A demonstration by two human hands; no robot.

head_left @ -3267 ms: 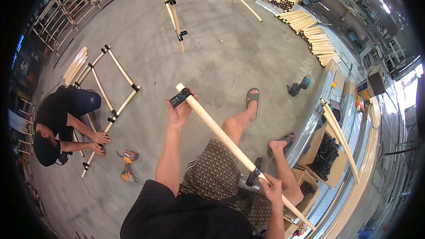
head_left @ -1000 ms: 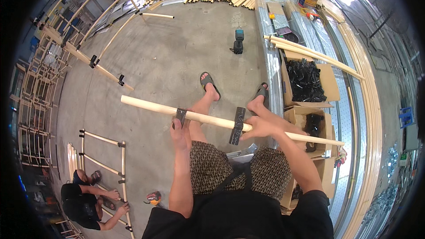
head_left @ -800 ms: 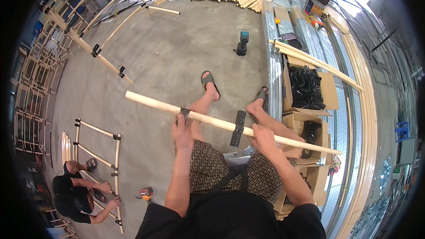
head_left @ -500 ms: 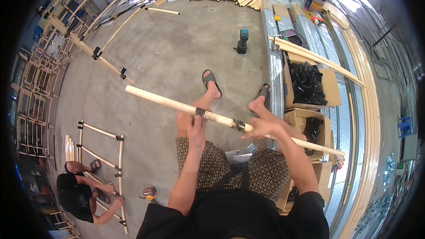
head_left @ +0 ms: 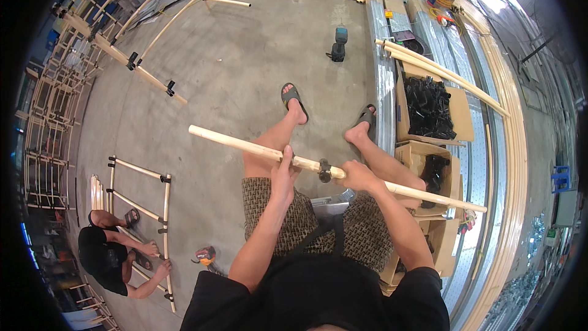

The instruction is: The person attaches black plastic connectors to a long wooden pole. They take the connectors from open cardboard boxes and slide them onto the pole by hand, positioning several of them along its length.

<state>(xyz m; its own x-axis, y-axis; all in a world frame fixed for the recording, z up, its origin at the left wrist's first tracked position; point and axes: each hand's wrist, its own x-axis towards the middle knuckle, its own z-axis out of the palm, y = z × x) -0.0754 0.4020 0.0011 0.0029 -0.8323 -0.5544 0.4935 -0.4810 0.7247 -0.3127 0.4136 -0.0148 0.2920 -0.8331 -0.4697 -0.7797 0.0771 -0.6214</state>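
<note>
The long, round pole (head_left: 308, 163) is pale yellow and looks quite straight. It is held in the air on a slant across the person's legs (head_left: 383, 158), with its left end farther from the body. A black clip (head_left: 324, 170) sits around it near the middle, and a second black clip (head_left: 293, 158), mostly hidden, is farther left.

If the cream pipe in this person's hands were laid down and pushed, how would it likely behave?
The cream pipe is probably stiff: it shows no clear sag beyond the right hand. Its round shape suggests rolling, though the black connector sticking out from it would likely catch. Its smooth-looking surface may slide fairly easily.
</note>
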